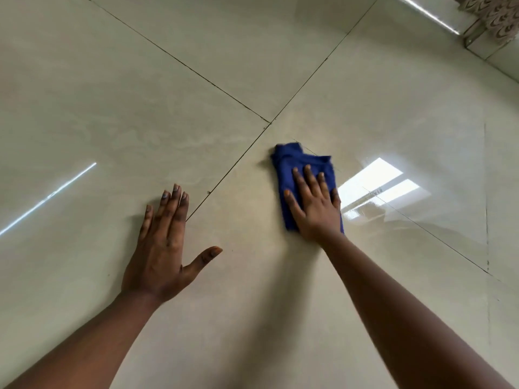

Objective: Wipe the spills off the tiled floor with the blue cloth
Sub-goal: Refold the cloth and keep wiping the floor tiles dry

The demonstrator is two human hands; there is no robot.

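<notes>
- A head-worn camera looks down at a glossy cream tiled floor (84, 94), with two bare forearms reaching in from the near edge.
- The right hand (314, 203) lies flat on top of a blue cloth (289, 164), fingers straight and slightly spread, pressing it against the tile.
- The blue cloth is bunched into a rough oblong, right of centre in the scene. Its far end sticks out beyond the fingertips; its near end is hidden under the palm.
- The cloth sits on the near-right tile, just beside the point where four tiles meet.
- The left hand (165, 248) rests palm-down on the bare floor, to the left and nearer than the right hand. Its fingers are straight and close together, the thumb stretched out to the right.
- The left hand holds nothing; its fingertips lie next to a dark grout line (238, 161) running diagonally from the near left to the far right.
- The two hands are well apart, with bare tile between them.
- A bright window reflection (379, 183) shines on the floor just right of the cloth.
- A thin streak of light (47, 197) crosses the tile at the far left.
- In the far right corner, a patterned fabric edge (497, 18) hangs above a metal furniture leg (471, 35).
- Faint cloudy smears show on the left tile; whether they are wet, I cannot tell.
</notes>
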